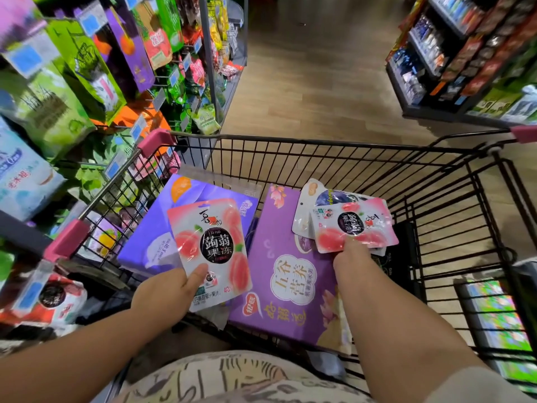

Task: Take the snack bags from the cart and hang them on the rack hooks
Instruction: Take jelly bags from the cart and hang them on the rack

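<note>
now, left hand (162, 295): thumb and fingers clamped on the lower edge of a peach jelly bag (212, 248), held upright above the cart (319, 144)
right hand (351, 257): fingers curled round a small stack of bags (354, 228), peach one on top
stack's place: over the purple box (290, 280) lying in the cart
rack (87, 68): at left beside the cart, hung with bags

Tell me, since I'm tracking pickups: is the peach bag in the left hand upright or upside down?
Upright: the left hand pinches the peach bag at its bottom edge, and its print reads right way up.
</note>
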`<state>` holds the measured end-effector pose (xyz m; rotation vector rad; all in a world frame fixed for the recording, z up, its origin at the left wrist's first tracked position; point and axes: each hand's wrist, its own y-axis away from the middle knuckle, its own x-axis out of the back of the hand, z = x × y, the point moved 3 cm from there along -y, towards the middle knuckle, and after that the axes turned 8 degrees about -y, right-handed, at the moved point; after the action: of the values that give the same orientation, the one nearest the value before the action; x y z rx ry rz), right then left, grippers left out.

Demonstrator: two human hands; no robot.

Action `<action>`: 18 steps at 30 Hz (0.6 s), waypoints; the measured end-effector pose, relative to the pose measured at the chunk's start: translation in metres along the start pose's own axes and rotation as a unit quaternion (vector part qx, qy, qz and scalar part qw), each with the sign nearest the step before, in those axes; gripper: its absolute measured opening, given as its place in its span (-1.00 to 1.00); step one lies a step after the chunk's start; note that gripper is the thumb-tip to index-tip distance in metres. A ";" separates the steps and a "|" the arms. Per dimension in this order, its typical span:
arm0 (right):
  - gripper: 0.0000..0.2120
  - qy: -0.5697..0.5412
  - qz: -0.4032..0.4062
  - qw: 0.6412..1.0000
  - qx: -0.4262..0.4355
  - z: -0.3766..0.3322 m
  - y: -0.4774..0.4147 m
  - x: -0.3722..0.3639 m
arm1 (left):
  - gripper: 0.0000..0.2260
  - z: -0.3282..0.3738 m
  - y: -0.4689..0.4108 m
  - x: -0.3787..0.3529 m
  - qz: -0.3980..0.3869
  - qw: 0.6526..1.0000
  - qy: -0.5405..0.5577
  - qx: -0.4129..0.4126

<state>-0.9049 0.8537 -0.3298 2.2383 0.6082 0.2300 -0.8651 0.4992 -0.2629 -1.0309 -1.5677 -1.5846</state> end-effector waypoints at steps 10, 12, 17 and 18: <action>-0.87 0.054 -0.011 0.969 0.240 -0.026 0.025 -0.002 | -0.59 0.000 0.002 0.003 0.011 1.000 0.002 -0.015; -0.92 0.081 -0.064 0.961 0.256 -0.032 0.038 -0.009 | -0.55 0.001 0.005 0.006 0.021 0.998 0.053 -0.007; -0.88 0.200 -0.226 0.910 0.285 -0.038 0.094 -0.041 | -0.54 0.002 0.014 0.022 0.020 0.965 0.258 0.027; -0.88 0.227 -0.248 0.895 0.294 -0.038 0.107 -0.049 | -0.54 -0.001 0.013 0.025 0.017 0.956 0.290 0.034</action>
<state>-0.9231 0.7922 -0.2238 2.4959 1.6621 0.3425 -0.8653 0.4996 -0.2345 -0.4827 -1.1780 -1.6056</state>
